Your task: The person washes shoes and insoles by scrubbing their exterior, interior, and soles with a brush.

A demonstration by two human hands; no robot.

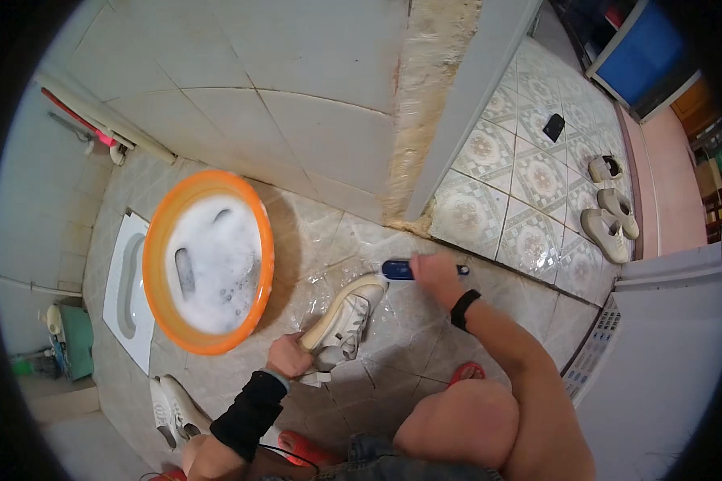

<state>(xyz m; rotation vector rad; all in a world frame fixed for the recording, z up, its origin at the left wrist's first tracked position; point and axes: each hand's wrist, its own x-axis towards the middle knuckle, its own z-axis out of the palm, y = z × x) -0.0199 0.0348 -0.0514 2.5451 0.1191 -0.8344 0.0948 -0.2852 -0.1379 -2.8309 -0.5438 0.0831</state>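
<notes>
My left hand (290,356) is closed round the heel end of a white sneaker (346,322), which is tipped on its side over the wet floor, laces facing me. In my right hand (440,275) is a blue-handled scrub brush (397,270), its head at the toe of the sneaker. The bristles are hidden beneath the brush. Left of the sneaker stands an orange basin (269,240) full of white suds (217,264), with dark shapes showing through the foam.
A squat toilet (114,309) lies left of the basin. More white shoes (180,405) rest at lower left, and several others (606,232) past the doorway. A teal bin (76,349) stands far left. A white appliance (658,337) is at right; red slippers (297,447) are on my feet.
</notes>
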